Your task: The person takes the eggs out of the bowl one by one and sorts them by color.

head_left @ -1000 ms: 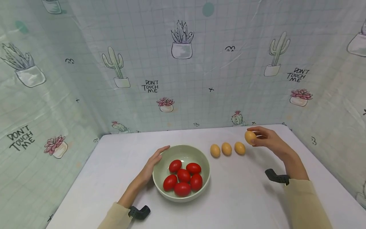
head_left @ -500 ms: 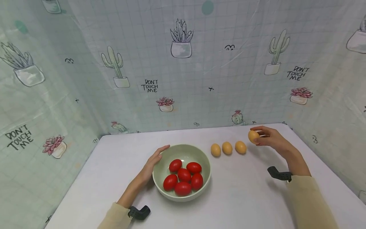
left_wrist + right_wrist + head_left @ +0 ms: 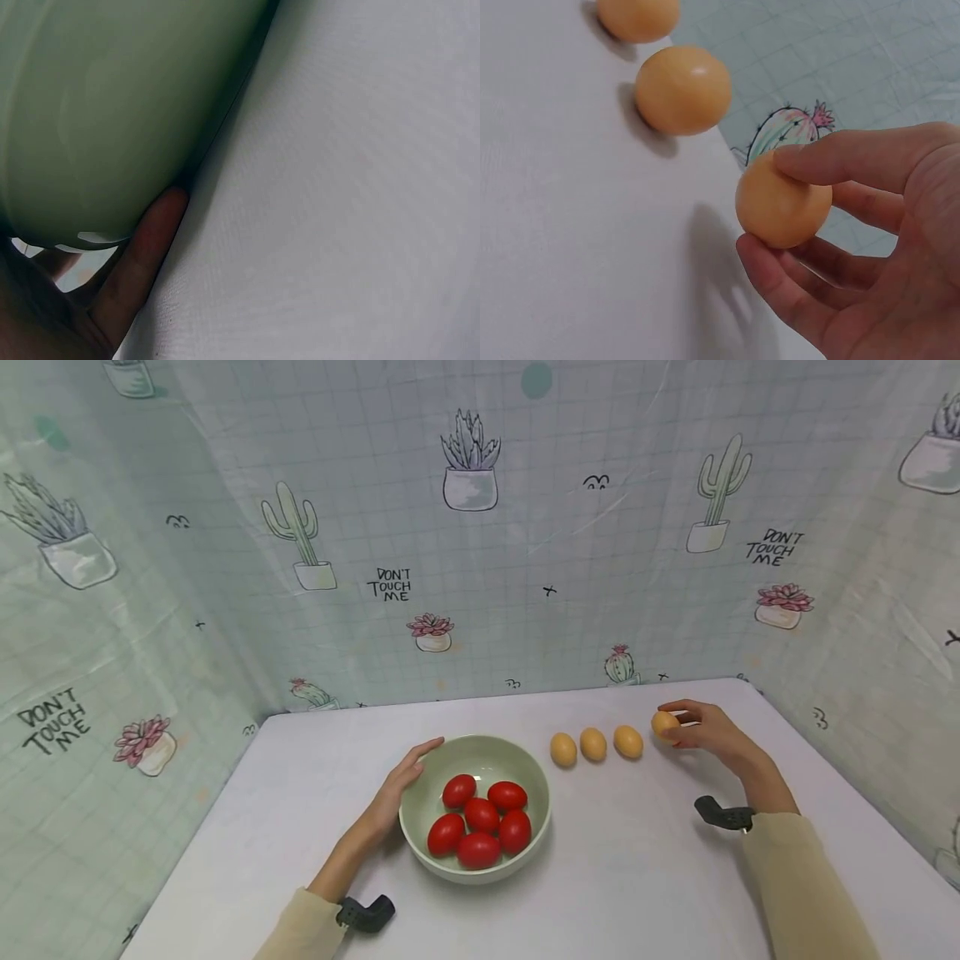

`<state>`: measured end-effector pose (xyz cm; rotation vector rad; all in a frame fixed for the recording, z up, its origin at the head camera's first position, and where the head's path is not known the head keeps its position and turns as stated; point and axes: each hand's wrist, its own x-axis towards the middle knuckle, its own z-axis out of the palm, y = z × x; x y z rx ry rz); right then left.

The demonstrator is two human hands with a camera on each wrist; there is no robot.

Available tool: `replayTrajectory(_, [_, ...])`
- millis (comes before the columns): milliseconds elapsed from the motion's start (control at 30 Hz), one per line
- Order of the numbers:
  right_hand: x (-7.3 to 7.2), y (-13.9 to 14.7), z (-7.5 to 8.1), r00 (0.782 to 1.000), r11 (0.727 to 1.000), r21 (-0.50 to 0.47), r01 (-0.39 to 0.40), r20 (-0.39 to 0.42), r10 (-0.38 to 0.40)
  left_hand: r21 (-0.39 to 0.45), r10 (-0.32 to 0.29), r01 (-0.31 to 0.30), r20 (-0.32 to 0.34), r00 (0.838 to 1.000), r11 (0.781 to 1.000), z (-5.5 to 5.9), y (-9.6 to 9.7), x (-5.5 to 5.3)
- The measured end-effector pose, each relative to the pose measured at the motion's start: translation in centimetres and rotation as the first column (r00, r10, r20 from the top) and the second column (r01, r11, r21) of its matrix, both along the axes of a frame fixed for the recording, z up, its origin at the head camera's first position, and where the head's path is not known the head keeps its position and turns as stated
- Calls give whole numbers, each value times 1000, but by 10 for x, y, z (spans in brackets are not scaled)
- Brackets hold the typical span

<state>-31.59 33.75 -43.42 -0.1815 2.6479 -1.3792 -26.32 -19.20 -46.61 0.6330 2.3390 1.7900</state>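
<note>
My right hand (image 3: 708, 731) pinches a yellow egg (image 3: 664, 726) between thumb and fingers, at the far right of the table. In the right wrist view the held egg (image 3: 781, 201) appears slightly above the surface, its shadow apart from it. Three more yellow eggs lie in a row to its left, the nearest egg (image 3: 627, 742) a short gap away. My left hand (image 3: 390, 793) rests against the left side of a pale green bowl (image 3: 476, 878), fingers extended along its wall. In the left wrist view one finger (image 3: 150, 240) touches the bowl low down. Several red eggs (image 3: 482, 816) lie inside.
The white table (image 3: 615, 877) ends at a patterned cloth backdrop (image 3: 480, 552) behind, with cloth at both sides too. A dark wrist mount sits on each wrist.
My right hand has carried the yellow egg slightly to the right, away from the row, then lowered it a little. The left hand and bowl have stayed in place.
</note>
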Motion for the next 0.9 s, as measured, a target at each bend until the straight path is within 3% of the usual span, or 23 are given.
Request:
replayTrajectory(267, [-2,1,-8,1000,998,57,-28,0,28,6,-6,6,-10,1000,1000,-1,-1,-1])
replayTrajectory(500, [-4,-2,-4,999,989,149,-22,34,18,4,-5,5,-5,1000,1000,-2,-2,-3])
replayTrajectory(900, [-5,3,-7,996,985,154,-74,55,66,15,0,0,10,1000,1000,0,-2,-3])
